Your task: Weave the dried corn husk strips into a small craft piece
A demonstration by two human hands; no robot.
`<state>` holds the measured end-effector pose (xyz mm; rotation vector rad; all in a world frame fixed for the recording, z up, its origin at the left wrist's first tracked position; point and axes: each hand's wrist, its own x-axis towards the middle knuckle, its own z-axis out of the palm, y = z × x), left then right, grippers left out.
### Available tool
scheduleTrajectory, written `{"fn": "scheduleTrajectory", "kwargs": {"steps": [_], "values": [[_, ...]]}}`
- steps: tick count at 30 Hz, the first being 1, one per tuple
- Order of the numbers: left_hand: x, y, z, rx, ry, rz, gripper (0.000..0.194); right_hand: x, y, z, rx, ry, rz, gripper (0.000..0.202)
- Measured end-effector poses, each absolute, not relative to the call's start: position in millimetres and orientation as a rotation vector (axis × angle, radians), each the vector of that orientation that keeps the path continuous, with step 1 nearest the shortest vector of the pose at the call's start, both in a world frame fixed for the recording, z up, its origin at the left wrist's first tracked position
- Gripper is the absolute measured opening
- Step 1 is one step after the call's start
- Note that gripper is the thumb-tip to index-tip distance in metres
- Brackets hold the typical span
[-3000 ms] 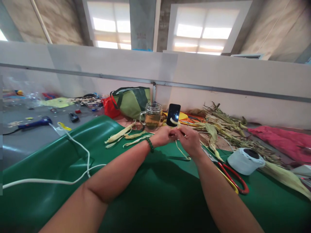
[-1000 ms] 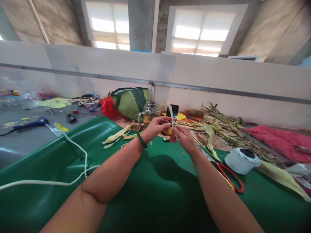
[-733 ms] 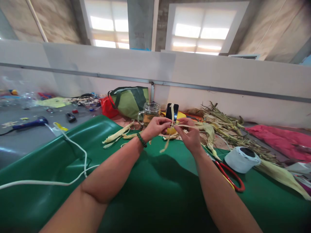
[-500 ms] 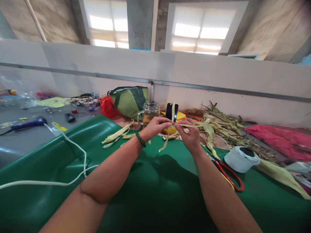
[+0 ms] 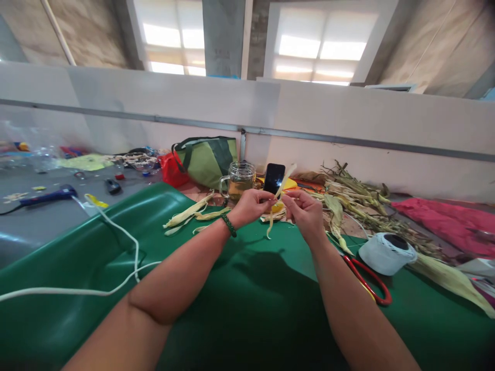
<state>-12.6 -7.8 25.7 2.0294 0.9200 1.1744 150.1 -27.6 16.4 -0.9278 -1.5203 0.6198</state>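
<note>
A narrow pale husk strip (image 5: pixel 286 180) rises from between my fingertips, its lower end dangling over the green sheet (image 5: pixel 247 288). My left hand (image 5: pixel 253 206), with a dark beaded bracelet at the wrist, pinches the strip. Close on its right, my right hand (image 5: pixel 306 211) has thumb and forefinger pressed together near the strip; what they hold is too small to make out. Behind the hands stand a dark phone (image 5: pixel 273 178) and a glass mug (image 5: pixel 240 183) of amber liquid.
Husks (image 5: pixel 189 212) lie left of my hands. To the right are red-handled scissors (image 5: pixel 381 288), a white twine spool (image 5: pixel 386 253) and a dried stalk pile (image 5: pixel 359 201). A green bag (image 5: pixel 209 159) leans at the wall. A white cable (image 5: pixel 77 291) crosses the left side.
Both hands have shifted slightly right. The strip's upper part now leans right instead of standing upright, exposing more of the phone, and the length stretched between the hands no longer shows.
</note>
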Motion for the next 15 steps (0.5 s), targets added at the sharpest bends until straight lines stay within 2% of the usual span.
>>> {"fn": "scheduleTrajectory", "kwargs": {"steps": [3, 9, 12, 15], "values": [[-8, -11, 22, 2.121, 0.913, 1.132, 0.023, 150, -24, 15, -0.942, -1.544, 0.522, 0.037], [-6, -17, 24, 2.350, 0.895, 1.101, 0.026, 153, -26, 15, -0.914, -1.700, -0.053, 0.034], [-5, -20, 25, 2.418, 0.882, 1.113, 0.028, 153, -33, 18, -0.876, -1.705, -0.105, 0.035], [-3, -22, 26, 2.413, 0.924, 1.092, 0.027, 153, -34, 20, -0.854, -1.654, -0.003, 0.035]]}}
